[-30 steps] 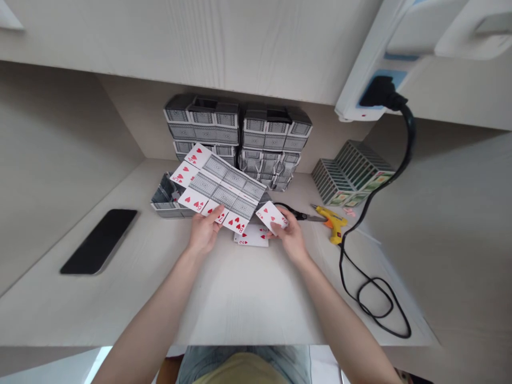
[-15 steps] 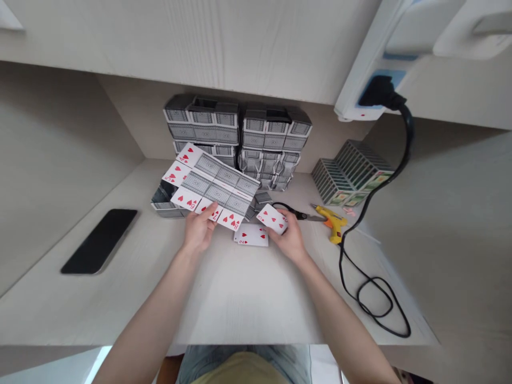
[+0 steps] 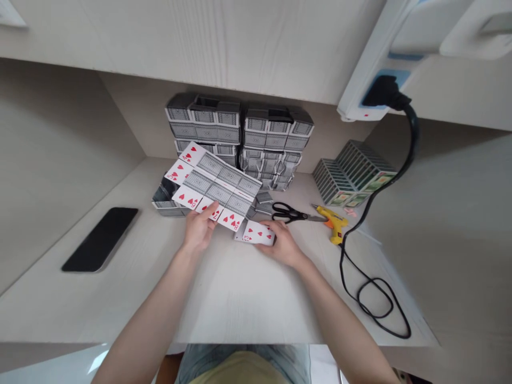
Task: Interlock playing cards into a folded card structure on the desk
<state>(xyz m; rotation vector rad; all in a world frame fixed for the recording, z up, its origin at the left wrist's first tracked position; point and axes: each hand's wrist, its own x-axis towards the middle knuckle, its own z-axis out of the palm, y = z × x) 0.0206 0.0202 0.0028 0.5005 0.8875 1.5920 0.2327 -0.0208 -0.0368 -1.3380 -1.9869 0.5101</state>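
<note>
Head camera: the left hand grips a joined panel of playing cards at its near edge, thumb on top and fingers curled beneath. The panel slants up and leftward from that grip, patterned backs in the middle, with the four and five of hearts jutting out at the far left and the six, seven and eight along the side by the thumb.

The right hand is closed on the right end of a three of hearts, face up over a small card stack; whether the card rests fully on the stack, I cannot tell.

Just beyond the right grip lie black scissors, and to their right a yellow glue gun. Farther right and behind stand green-striped card blocks. Beyond the left grip, partly hidden under the panel, sits an open card box; behind it rise two grey card structures. A dark phone lies well to the left of the left hand.
</note>
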